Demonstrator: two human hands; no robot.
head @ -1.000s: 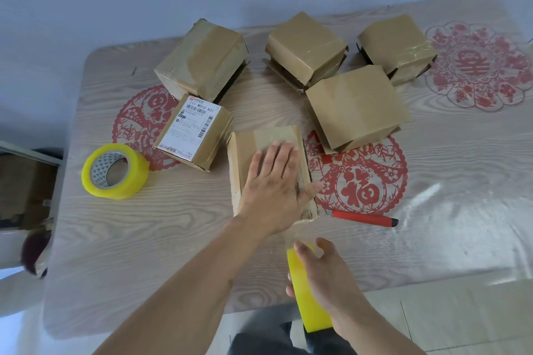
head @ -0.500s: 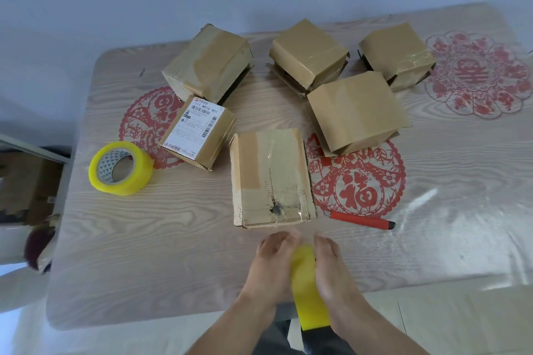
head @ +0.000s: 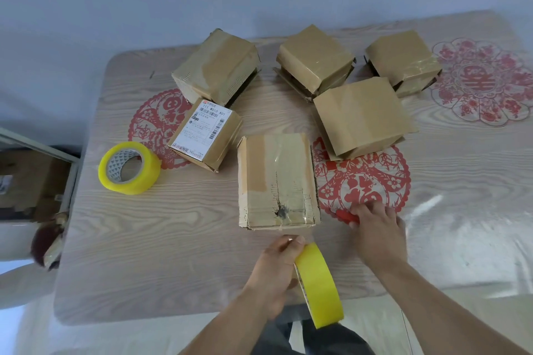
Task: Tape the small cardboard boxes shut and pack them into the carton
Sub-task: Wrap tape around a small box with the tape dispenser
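A small cardboard box (head: pixel 278 180) is seen at the near centre of the counter (head: pixel 178 253), its top crossed by a glossy strip of clear tape that appears to run off the near edge toward a yellow tape roll (head: pixel 318 284). The roll is gripped on edge by the left hand (head: pixel 274 271), thumb curled over its rim, just near of the box. The right hand (head: pixel 375 228) is laid over a red cutter (head: pixel 346 215) on the counter just right of the box, fingers curled down onto it; whether it is already pinched cannot be told. Five more small boxes are grouped behind: a labelled box (head: pixel 206 134) at left, three taped boxes along the far side (head: pixel 216 66) (head: pixel 315 56) (head: pixel 403 60), and one plain box (head: pixel 360 118) to the right. A second tape roll (head: pixel 128 167) is left lying flat at the left. No packing carton can be identified with certainty. The step in hand is judged to be the cutting of the tape. It is best done with the strip kept taut by the left hand, the blade drawn across close to the box edge and away from the fingers, and the free tail then pressed down the box's near face so the seam is held shut.
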